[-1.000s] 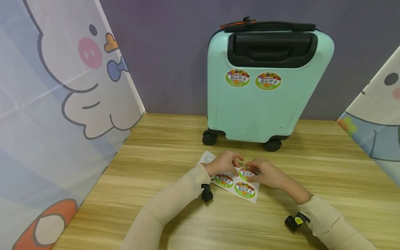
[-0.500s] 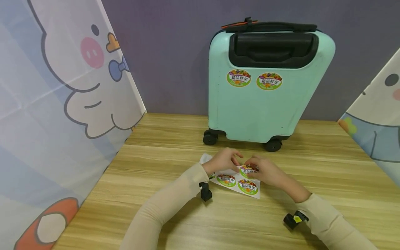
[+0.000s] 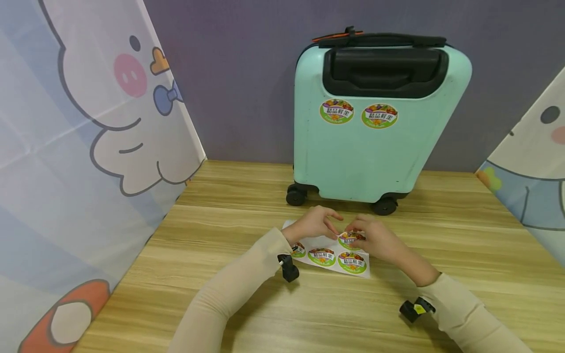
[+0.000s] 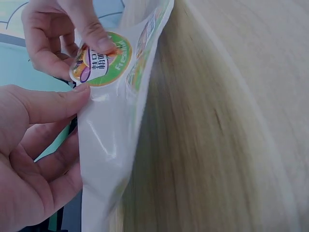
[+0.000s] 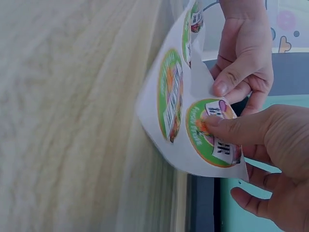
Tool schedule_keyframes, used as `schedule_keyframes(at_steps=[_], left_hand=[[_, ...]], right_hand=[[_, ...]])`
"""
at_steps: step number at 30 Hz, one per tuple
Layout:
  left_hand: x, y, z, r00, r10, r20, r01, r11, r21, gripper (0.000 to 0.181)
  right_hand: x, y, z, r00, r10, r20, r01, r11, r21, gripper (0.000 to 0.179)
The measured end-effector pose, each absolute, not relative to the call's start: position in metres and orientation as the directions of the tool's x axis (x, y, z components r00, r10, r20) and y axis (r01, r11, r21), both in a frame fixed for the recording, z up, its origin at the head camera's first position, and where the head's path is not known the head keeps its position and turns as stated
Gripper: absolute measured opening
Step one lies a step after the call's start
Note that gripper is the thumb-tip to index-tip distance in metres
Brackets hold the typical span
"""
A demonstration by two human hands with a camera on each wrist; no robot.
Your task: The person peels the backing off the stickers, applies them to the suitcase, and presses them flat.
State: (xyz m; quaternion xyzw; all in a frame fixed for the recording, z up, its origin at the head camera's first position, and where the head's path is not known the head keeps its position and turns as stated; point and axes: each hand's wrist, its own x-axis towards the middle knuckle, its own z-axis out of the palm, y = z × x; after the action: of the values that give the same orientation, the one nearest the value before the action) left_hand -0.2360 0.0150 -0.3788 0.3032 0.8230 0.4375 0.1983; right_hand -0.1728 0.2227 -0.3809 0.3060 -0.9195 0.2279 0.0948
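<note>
A white sheet of stickers [image 3: 316,242] is held with its far part raised off the table. It bears oval green fruit stickers [image 3: 351,263]. My left hand [image 3: 314,223] pinches the sheet's far edge, its thumb beside one sticker in the left wrist view. My right hand [image 3: 375,239] grips the same edge further right. In the right wrist view, the right thumb presses on an oval sticker [image 5: 197,126] while the other fingers are behind the sheet. That sticker lies along the sheet's edge; whether its rim has come loose, I cannot tell.
Behind the hands stands a mint-green suitcase [image 3: 353,162] with black wheels and handle. Two matching stickers [image 3: 336,112] are side by side on its upper front. The wooden table [image 3: 212,196] meets cartoon-printed cloth [image 3: 110,122] at the left and a grey backdrop behind.
The sheet has swung slightly, its near edge shifting up and to the right, and more of the left stickers shows. Both hands have moved slightly away from me, keeping their hold.
</note>
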Motion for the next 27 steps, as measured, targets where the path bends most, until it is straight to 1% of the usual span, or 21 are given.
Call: schedule_keyframes(at_steps=[7,14,20,27], left_hand=[[-0.2365,0.0157,-0.3802,-0.746,0.664,-0.054,0.338,0.447,0.829,0.05],[-0.2347,0.0151,-0.3793,-0.755,0.652,-0.069,0.322,0.46,0.827,0.05],[-0.2341,0.0149,-0.3788,-0.759,0.648,-0.071,0.323,0.469,0.822,0.05],[-0.2354,0.0137,-0.3791,-0.766,0.639,-0.074,0.329,0.488,0.808,0.049]], right_hand=[[-0.174,0.2218,-0.3761,-0.775,-0.527,0.348,-0.629,0.695,-0.349,0.022],[-0.1719,0.2216,-0.3756,-0.783,-0.522,0.339,-0.621,0.686,-0.379,0.022],[-0.1722,0.222,-0.3757,-0.76,-0.532,0.372,-0.648,0.662,-0.378,0.02],[-0.1723,0.2236,-0.3759,-0.744,-0.549,0.38,-0.668,0.622,-0.409,0.028]])
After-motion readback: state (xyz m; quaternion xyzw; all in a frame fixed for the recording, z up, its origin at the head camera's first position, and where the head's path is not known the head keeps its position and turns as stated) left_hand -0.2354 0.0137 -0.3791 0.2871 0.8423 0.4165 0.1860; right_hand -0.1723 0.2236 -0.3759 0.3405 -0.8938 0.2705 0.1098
